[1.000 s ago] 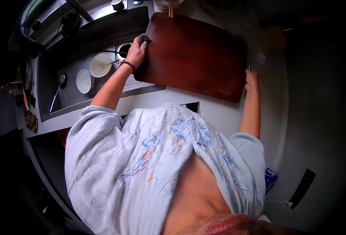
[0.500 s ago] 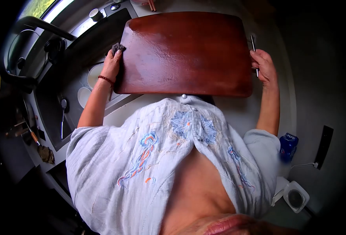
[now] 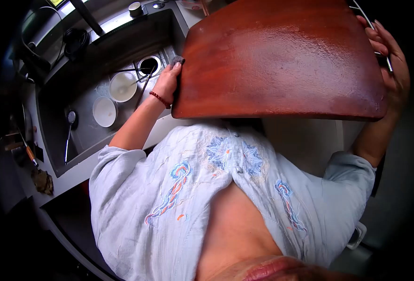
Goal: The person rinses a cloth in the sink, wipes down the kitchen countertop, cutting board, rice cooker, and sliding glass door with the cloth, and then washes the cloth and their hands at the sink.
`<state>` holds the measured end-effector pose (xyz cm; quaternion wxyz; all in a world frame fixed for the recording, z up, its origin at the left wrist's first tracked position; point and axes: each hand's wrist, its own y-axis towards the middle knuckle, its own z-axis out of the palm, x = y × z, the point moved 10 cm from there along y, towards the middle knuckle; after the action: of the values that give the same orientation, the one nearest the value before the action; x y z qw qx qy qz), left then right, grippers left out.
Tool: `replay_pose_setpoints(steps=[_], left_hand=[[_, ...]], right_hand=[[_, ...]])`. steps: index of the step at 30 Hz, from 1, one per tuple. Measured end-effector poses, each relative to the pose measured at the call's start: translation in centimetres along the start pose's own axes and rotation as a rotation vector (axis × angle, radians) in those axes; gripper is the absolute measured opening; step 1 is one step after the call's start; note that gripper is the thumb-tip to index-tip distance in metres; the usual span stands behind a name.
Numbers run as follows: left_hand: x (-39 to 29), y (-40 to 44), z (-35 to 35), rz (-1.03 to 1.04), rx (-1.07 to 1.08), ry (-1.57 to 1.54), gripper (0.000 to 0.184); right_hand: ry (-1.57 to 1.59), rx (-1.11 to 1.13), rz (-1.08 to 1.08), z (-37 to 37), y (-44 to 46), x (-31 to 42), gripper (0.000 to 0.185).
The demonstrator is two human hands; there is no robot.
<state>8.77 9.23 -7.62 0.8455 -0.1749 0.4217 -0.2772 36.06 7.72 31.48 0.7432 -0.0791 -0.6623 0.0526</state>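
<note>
A large reddish-brown wooden cutting board point(image 3: 282, 65) with a wet, shiny surface is held up in front of my chest. My left hand point(image 3: 167, 84) is closed at its left edge, with a small dark grey cloth or scrubber point(image 3: 177, 60) pinched at the thumb. On the opposite side, my right hand point(image 3: 391, 58) is closed around the board's metal handle point(image 3: 365, 13). The right fingers show partly around the handle. The board is tilted, its right end raised and closer to me.
Left of the board is a dark sink point(image 3: 82, 136) with two white bowls point(image 3: 123, 87) point(image 3: 105, 112), a ladle point(image 3: 71, 117) and chopsticks near the drain point(image 3: 149, 66). A black faucet point(image 3: 86, 16) rises behind it. A brush with an orange handle point(image 3: 31, 156) lies at the counter's left.
The board has shifted right and its right end has come up and nearer, with both hands still on it. More of the sink and its drain now shows.
</note>
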Motion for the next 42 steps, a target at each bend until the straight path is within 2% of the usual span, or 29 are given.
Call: replay_pose_setpoints(steps=[1, 2, 3, 5, 6, 7, 10, 12, 13, 15, 19, 21, 22, 23, 25, 26, 27, 29, 30, 31, 32, 34, 35, 38, 39, 40, 41, 42], left_hand=[[0.1, 0.0, 0.9, 0.000, 0.003, -0.013, 0.029], [0.1, 0.1, 2.2, -0.004, 0.037, -0.103, 0.028], [0.2, 0.2, 3.6, -0.012, 0.075, -0.190, 0.027], [0.5, 0.2, 6.6, -0.049, 0.158, -0.293, 0.026], [0.6, 0.2, 7.7, -0.049, 0.142, -0.319, 0.026], [0.8, 0.2, 8.9, -0.050, 0.125, -0.344, 0.026], [3.8, 2.2, 13.5, -0.104, 0.140, -0.260, 0.027], [6.3, 3.3, 17.1, -0.158, 0.202, -0.226, 0.027], [6.8, 2.7, 19.0, -0.202, 0.263, -0.246, 0.028], [8.3, 1.3, 22.8, -0.299, 0.296, -0.080, 0.031], [15.9, 2.7, 30.6, -0.439, 0.491, 0.062, 0.029], [18.2, 1.5, 33.8, -0.543, 0.552, 0.053, 0.029], [30.8, 9.3, 37.9, -0.429, 0.772, 0.051, 0.026], [29.5, 7.9, 38.9, -0.447, 0.780, 0.051, 0.026], [25.2, 2.6, 39.7, -0.753, 0.580, -0.177, 0.024], [26.2, 3.2, 39.8, -0.764, 0.519, -0.153, 0.022], [26.8, 3.7, 40.8, -0.776, 0.524, -0.143, 0.022], [28.0, 5.5, 41.4, -0.773, 0.403, -0.079, 0.020], [28.7, 6.2, 41.7, -0.784, 0.400, -0.071, 0.020], [28.2, 7.8, 41.8, -0.654, 0.392, 0.031, 0.020], [27.3, 9.4, 42.1, -0.519, 0.383, 0.128, 0.022], [25.6, 10.2, 41.4, -0.508, 0.388, 0.141, 0.024], [24.3, 10.4, 40.5, -0.500, 0.387, 0.148, 0.026], [20.6, 10.1, 37.5, -0.486, 0.440, 0.066, 0.027], [20.2, 10.6, 36.5, -0.468, 0.454, 0.035, 0.028], [19.0, 11.3, 35.6, -0.412, 0.522, 0.160, 0.028], [17.3, 12.2, 35.3, -0.354, 0.594, 0.284, 0.028], [16.2, 13.1, 34.9, -0.334, 0.608, 0.299, 0.034]], right_hand=[[-0.008, 0.005, -0.024, 0.9, -0.8, 1.1, 0.033], [-0.194, -0.011, -0.100, 2.3, -2.2, 2.5, 0.034], [0.174, 0.162, 0.119, 5.5, -2.3, 2.2, 0.029], [0.066, -0.031, -0.086, 5.5, -4.5, 4.1, 0.024], [-0.227, -0.552, -0.565, 5.2, -7.8, 6.4, 0.020], [-0.238, -0.562, -0.568, 4.9, -8.0, 7.2, 0.020], [-0.540, -0.208, -0.250, 4.9, -6.9, 10.1, 0.019], [-0.715, 0.029, -0.021, 5.2, -7.0, 9.5, 0.019], [-0.722, 0.013, -0.018, 5.0, -7.4, 9.8, 0.019], [-0.973, -0.213, -0.116, 3.5, -8.2, 11.8, 0.019], [-0.859, -0.206, -0.013, -1.7, -8.3, 13.6, 0.019], [-0.947, -0.321, 0.044, -4.7, -8.7, 14.0, 0.018], [-0.945, -0.338, 0.037, -5.3, -8.7, 13.7, 0.017], [-0.945, -0.352, 0.051, -6.2, -7.9, 13.6, 0.017], [-1.048, -0.460, 0.030, -8.5, -7.4, 14.4, 0.016], [-1.075, -0.519, 0.005, -11.0, -7.1, 15.3, 0.020], [-1.080, -0.619, -0.055, -15.7, -7.3, 17.1, 0.023], [-1.033, -0.869, -0.247, -27.0, -8.4, 22.2, 0.030], [-1.032, -0.939, -0.281, -28.8, -8.2, 21.6, 0.034], [-1.029, -0.948, -0.278, -29.5, -8.4, 21.6, 0.034], [-1.066, -0.890, -0.137, -27.3, -6.8, 19.0, 0.035], [-1.155, -0.716, 0.129, -27.1, -5.1, 16.0, 0.036], [-1.020, -0.666, 0.120, -28.4, -4.6, 15.1, 0.036], [-0.946, -0.739, 0.079, -30.2, -4.1, 13.4, 0.036], [-0.938, -0.850, 0.006, -31.1, -4.8, 14.1, 0.036], [-0.928, -0.964, -0.066, -31.8, -5.7, 14.9, 0.036], [-0.926, -0.966, -0.045, -34.2, -5.6, 16.2, 0.036], [-0.510, -1.072, 0.088, -39.5, -6.4, 16.5, 0.024]])
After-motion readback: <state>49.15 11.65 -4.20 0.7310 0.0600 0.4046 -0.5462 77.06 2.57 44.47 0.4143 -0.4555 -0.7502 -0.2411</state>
